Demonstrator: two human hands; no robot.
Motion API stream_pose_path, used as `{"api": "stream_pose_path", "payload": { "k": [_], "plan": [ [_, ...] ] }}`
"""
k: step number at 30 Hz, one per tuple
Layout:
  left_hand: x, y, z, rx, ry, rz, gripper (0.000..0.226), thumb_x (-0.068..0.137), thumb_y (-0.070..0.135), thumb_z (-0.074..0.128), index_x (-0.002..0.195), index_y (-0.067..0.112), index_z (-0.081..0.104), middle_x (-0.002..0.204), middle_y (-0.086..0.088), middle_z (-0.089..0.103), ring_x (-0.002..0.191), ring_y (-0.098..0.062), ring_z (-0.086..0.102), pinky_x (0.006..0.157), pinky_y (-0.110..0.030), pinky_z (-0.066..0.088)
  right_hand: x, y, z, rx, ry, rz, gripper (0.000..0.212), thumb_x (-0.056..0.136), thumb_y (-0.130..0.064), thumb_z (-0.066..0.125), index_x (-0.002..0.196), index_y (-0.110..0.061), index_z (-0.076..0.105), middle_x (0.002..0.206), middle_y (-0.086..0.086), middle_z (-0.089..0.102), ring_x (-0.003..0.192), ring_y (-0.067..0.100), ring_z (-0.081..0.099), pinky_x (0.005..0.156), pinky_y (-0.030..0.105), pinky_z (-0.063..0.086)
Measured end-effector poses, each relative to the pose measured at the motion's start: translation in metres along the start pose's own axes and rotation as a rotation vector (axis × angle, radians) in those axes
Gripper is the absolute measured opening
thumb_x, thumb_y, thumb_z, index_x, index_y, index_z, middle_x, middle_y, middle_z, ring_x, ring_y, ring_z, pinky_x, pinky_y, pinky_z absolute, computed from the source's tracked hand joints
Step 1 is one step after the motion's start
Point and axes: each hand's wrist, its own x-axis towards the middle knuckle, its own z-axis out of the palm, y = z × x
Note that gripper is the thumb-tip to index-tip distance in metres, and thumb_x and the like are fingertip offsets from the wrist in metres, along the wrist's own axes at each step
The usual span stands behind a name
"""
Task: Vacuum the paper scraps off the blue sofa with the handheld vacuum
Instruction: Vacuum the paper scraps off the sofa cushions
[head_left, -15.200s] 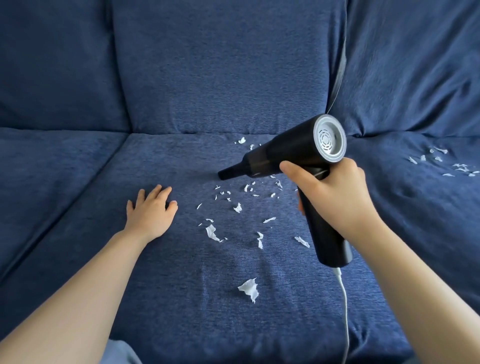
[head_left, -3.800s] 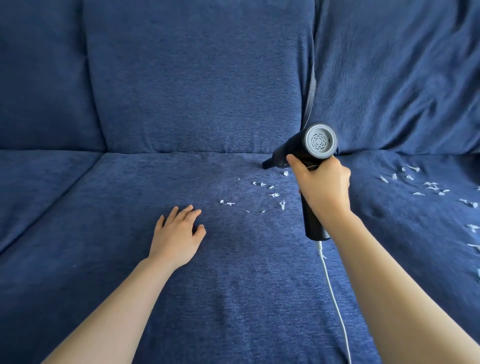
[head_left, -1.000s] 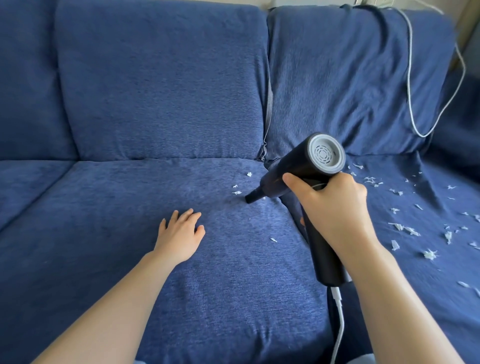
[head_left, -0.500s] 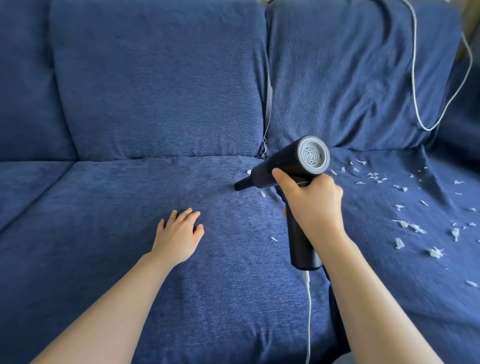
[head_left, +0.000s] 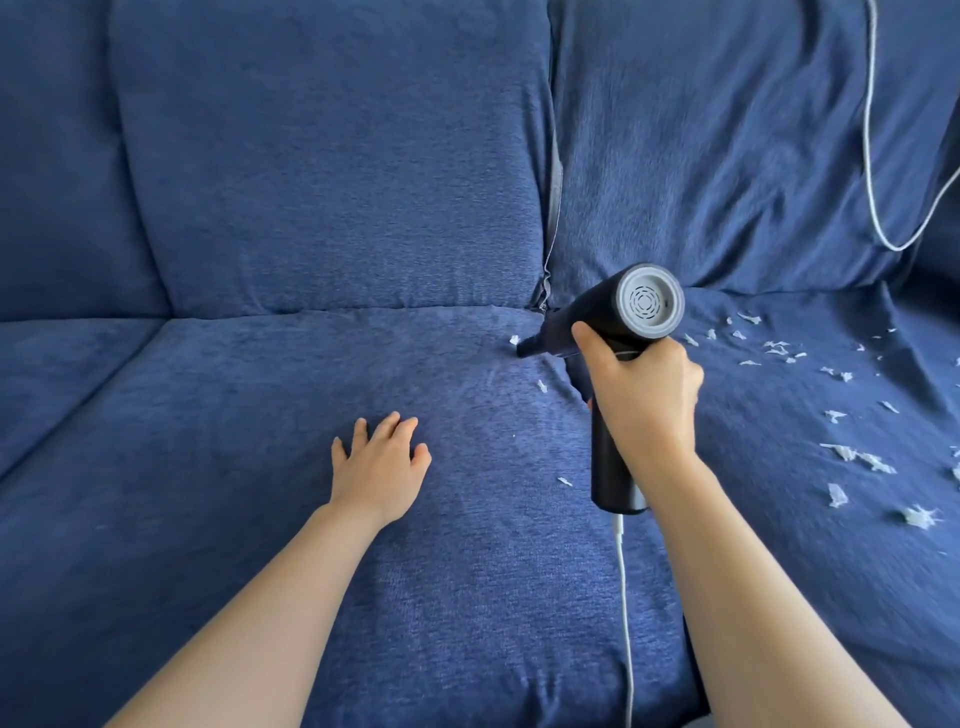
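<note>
Handheld vacuum (head_left: 618, 322), head view (the only view supplied): a black pistol-shaped unit with a grey vented rear cap, held above the blue sofa (head_left: 322, 171) near the seam between the middle and right seat cushions. Its narrow nozzle (head_left: 525, 349) points down and to the left, with the tip just beside a paper scrap (head_left: 514, 340) lying close to the back crease.

The right hand (head_left: 644, 400) grips the handle, fingers wrapped round it and the thumb laid up along the barrel. The left hand (head_left: 382, 465) rests flat on the middle cushion, fingers spread, holding nothing, well apart from the nozzle.

A white cord (head_left: 623, 597) hangs from the handle base.

Step in hand, as judged: clearing the last bits on the middle cushion. To do it well, the nozzle tip should stay low against the fabric and pass slowly over each piece, since the opening is narrow. Two more scraps, one (head_left: 542, 386) near the seam and one (head_left: 564, 481) beside the handle, lie nearer the person than the nozzle and need separate passes.

The scattered scraps (head_left: 836, 452) on the right cushion are untouched and form the bulk of the remaining work. The cord could drag across them, so it wants watching.
</note>
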Motion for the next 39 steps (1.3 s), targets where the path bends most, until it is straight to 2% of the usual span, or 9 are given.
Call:
{"api": "stream_pose_path", "payload": {
  "k": [5, 10, 17, 21, 24, 28, 31, 35, 39],
  "plan": [
    [0.002, -0.001, 0.0, 0.014, -0.022, 0.0, 0.053, 0.101, 0.042, 0.022, 0.152, 0.029, 0.019, 0.161, 0.006, 0.01, 0.148, -0.03, 0.001, 0.117, -0.056, 0.006, 0.008, -0.001, 0.015, 0.06, 0.031, 0.004, 0.059, 0.085, -0.061, 0.068, 0.092, -0.002, 0.069, 0.09, 0.014, 0.073, 0.105, 0.029, 0.059, 0.086, 0.036, 0.048],
    [0.001, -0.008, -0.002, 0.054, -0.049, 0.029, 0.054, 0.101, 0.044, 0.02, 0.153, 0.031, 0.013, 0.161, 0.009, 0.006, 0.148, -0.028, -0.001, 0.118, -0.053, 0.005, 0.015, 0.003, 0.016, 0.063, 0.032, 0.113, 0.063, 0.083, -0.062, 0.069, 0.101, -0.002, 0.069, 0.101, 0.018, 0.071, 0.1, 0.029, 0.056, 0.081, 0.036, 0.048],
    [0.001, -0.01, -0.002, 0.041, -0.038, 0.053, 0.054, 0.101, 0.045, 0.021, 0.152, 0.031, 0.015, 0.161, 0.007, 0.008, 0.148, -0.029, 0.001, 0.118, -0.054, 0.007, 0.01, -0.002, -0.005, -0.012, 0.019, 0.103, 0.06, 0.076, -0.067, 0.068, 0.079, -0.007, 0.067, 0.084, 0.017, 0.072, 0.085, 0.037, 0.071, 0.085, 0.046, 0.06],
    [-0.001, -0.007, -0.002, 0.036, -0.028, 0.041, 0.053, 0.101, 0.043, 0.023, 0.152, 0.03, 0.018, 0.161, 0.006, 0.011, 0.148, -0.03, 0.004, 0.117, -0.055, 0.008, -0.008, -0.014, -0.028, -0.1, -0.002, 0.071, 0.055, 0.083, -0.061, 0.069, 0.084, -0.006, 0.066, 0.098, 0.019, 0.071, 0.101, 0.038, 0.065, 0.081, 0.034, 0.049],
    [-0.003, -0.005, -0.003, 0.043, -0.032, 0.028, 0.052, 0.101, 0.043, 0.022, 0.152, 0.029, 0.018, 0.161, 0.006, 0.011, 0.147, -0.03, 0.005, 0.117, -0.054, 0.009, -0.026, -0.019, -0.046, -0.16, 0.011, 0.019, 0.059, 0.083, -0.061, 0.071, 0.101, -0.005, 0.067, 0.111, 0.023, 0.07, 0.114, 0.042, 0.061, 0.089, 0.038, 0.048],
    [-0.006, -0.003, -0.004, 0.055, -0.059, 0.021, 0.053, 0.101, 0.044, 0.02, 0.152, 0.029, 0.016, 0.161, 0.005, 0.01, 0.147, -0.03, 0.004, 0.117, -0.054, 0.009, -0.038, -0.02, -0.06, -0.192, 0.002, -0.005, 0.064, 0.079, -0.065, 0.071, 0.099, -0.004, 0.068, 0.106, 0.021, 0.07, 0.11, 0.041, 0.062, 0.087, 0.038, 0.05],
    [-0.01, -0.002, -0.005, 0.062, -0.088, 0.026, 0.055, 0.101, 0.046, 0.019, 0.153, 0.029, 0.013, 0.161, 0.004, 0.007, 0.147, -0.031, 0.003, 0.117, -0.054, 0.007, -0.044, -0.021, -0.069, -0.187, 0.014, -0.02, 0.065, 0.077, -0.068, 0.07, 0.095, -0.006, 0.068, 0.101, 0.018, 0.07, 0.108, 0.037, 0.062, 0.079, 0.032, 0.043],
    [-0.017, 0.001, -0.008, 0.059, -0.124, 0.035, 0.056, 0.101, 0.048, 0.017, 0.153, 0.03, 0.01, 0.162, 0.003, 0.003, 0.147, -0.032, 0.0, 0.118, -0.053, 0.004, -0.054, -0.027, -0.076, -0.161, -0.012, -0.032, 0.058, 0.08, -0.064, 0.07, 0.086, -0.007, 0.067, 0.09, 0.013, 0.069, 0.091, 0.028, 0.057, 0.073, 0.03, 0.037],
    [-0.022, 0.002, -0.01, 0.061, -0.151, 0.053, 0.057, 0.101, 0.049, 0.017, 0.153, 0.03, 0.007, 0.162, 0.003, 0.0, 0.147, -0.032, -0.004, 0.118, -0.053, 0.002, -0.064, -0.03, -0.077, -0.217, -0.059, -0.051, 0.06, 0.076, -0.069, 0.069, 0.08, -0.009, 0.068, 0.085, 0.014, 0.072, 0.091, 0.03, 0.062, 0.074, 0.032, 0.043]
  ]
}}
